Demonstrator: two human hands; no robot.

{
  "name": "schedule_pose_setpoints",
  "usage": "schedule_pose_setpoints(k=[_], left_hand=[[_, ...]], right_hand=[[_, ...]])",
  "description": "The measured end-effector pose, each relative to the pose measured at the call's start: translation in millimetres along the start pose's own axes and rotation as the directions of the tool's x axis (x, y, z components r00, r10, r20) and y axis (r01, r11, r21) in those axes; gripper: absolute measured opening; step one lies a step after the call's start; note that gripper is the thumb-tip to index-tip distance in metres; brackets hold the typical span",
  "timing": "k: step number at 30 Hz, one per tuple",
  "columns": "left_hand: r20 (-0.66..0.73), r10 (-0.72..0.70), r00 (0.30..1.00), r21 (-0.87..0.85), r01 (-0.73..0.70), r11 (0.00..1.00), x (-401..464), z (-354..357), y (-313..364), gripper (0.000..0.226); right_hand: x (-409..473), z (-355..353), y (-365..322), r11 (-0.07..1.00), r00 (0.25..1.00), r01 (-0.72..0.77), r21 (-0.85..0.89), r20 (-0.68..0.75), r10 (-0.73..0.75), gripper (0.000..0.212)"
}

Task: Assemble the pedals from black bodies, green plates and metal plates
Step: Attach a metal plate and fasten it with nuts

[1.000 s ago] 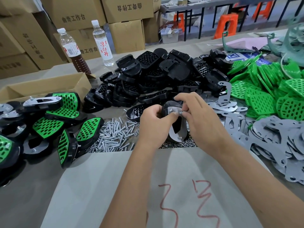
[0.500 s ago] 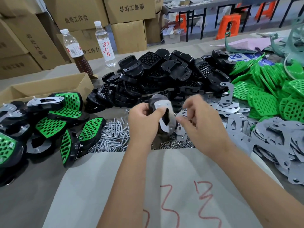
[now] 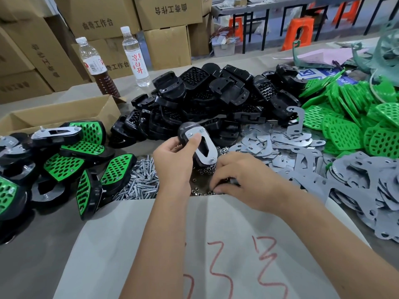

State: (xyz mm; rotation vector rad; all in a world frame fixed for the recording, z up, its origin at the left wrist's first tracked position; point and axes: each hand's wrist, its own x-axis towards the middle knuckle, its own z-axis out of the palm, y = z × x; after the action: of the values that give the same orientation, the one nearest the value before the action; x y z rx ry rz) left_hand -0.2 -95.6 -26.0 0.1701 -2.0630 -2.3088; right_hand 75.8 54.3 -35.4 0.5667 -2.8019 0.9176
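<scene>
While the left hand [image 3: 172, 156] grips a half-built pedal [image 3: 195, 145] above the middle of the tabletop [image 3: 43, 244], thumb pressed on its metal plate, the right hand [image 3: 239, 180] reaches down with curled fingers into a scatter of small nuts [image 3: 203, 171] just beneath; whether it has pinched one I cannot tell. Just left of the nuts lies a heap of screws [image 3: 140, 182]. Behind the hands is a pile of black bodies [image 3: 207, 98], with loose metal plates [image 3: 302, 152] spread toward the right edge and green plates [image 3: 349, 117] stacked behind them. Finished pedals [image 3: 71, 160] crowd the left edge beside an open cardboard box [image 3: 60, 113]. Two bottles [image 3: 133, 57] stand toward the far edge. A pale sheet with red marks [image 3: 216, 244] covers the near edge.
</scene>
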Motion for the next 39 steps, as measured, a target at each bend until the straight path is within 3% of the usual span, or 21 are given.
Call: schedule_pose_setpoints(k=[5, 10, 15, 20, 26, 35, 39], left_hand=[[0.043, -0.091, 0.995, -0.067, 0.094, 0.993, -1, 0, 1, 0.012], [0.104, -0.158, 0.982, -0.094, 0.168, 0.981, 2, -2, 2, 0.004], [0.179, -0.127, 0.976, -0.045, 0.138, 0.989, -5, 5, 2, 0.009], [0.210, 0.095, 0.973, 0.073, -0.112, 0.991, -22, 22, 0, 0.009], [0.235, 0.428, 0.873, 0.216, -0.476, 0.853, -37, 32, -3, 0.015], [0.305, 0.651, 0.695, 0.337, -0.718, 0.609, -37, 31, -7, 0.020], [0.324, 0.683, 0.655, 0.342, -0.754, 0.561, -35, 30, -9, 0.021]], right_hand=[[-1, 1, 0, 0.999, 0.999, -0.037, -0.026, -0.036, 0.036, 0.011], [-5, -4, 2, 0.972, 0.912, -0.051, 0.231, -0.386, 0.140, 0.014], [-5, -8, 9, 0.893, 0.807, -0.048, 0.447, -0.510, 0.298, 0.019], [-6, -12, 9, 0.895, 0.697, -0.078, 0.440, -0.617, 0.364, 0.015], [-7, -18, 6, 0.853, 0.651, -0.008, 0.522, -0.645, 0.401, 0.022], [-7, -19, 6, 0.804, 0.675, 0.026, 0.593, -0.604, 0.424, 0.020], [-7, -18, 8, 0.789, 0.682, 0.044, 0.613, -0.595, 0.425, 0.015]])
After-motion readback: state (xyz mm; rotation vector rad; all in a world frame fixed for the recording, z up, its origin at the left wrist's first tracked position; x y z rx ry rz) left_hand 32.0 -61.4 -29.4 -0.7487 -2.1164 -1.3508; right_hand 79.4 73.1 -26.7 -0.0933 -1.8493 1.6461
